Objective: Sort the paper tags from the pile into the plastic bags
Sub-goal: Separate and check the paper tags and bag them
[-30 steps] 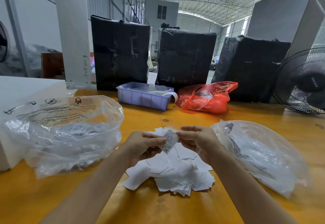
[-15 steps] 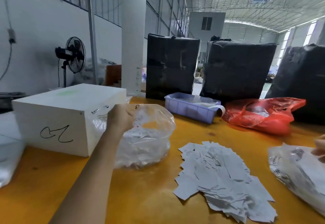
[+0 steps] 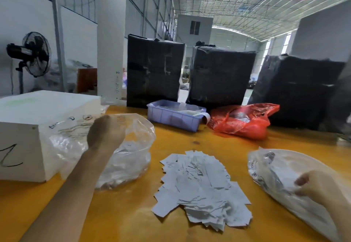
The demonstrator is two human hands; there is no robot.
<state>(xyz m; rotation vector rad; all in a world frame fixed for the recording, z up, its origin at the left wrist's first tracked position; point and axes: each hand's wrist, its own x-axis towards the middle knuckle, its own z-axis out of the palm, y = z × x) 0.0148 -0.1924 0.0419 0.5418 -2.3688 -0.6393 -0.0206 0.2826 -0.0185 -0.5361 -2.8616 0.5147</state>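
On the yellow table [image 3: 133, 213], the pile of paper tags [image 3: 199, 190] lies between 2 clear plastic bags. My left hand [image 3: 106, 133] is in the mouth of the left bag [image 3: 133, 158]; its grip I cannot tell. My right hand [image 3: 319, 186], fingers curled, pinches the right bag [image 3: 275, 167].

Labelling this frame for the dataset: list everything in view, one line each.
paper tags: one pile, white, table centre
plastic bags: two, clear, left one beside the white box, right one at table's right
white box: one, white, far left
tray: one, lilac, behind the pile
red bag: one, right of tray
wrapped bales: three, black, along the back
fan: one, black, left background
table: one, yellow-orange
left hand: at the left bag's mouth
right hand: on the right bag, blurred
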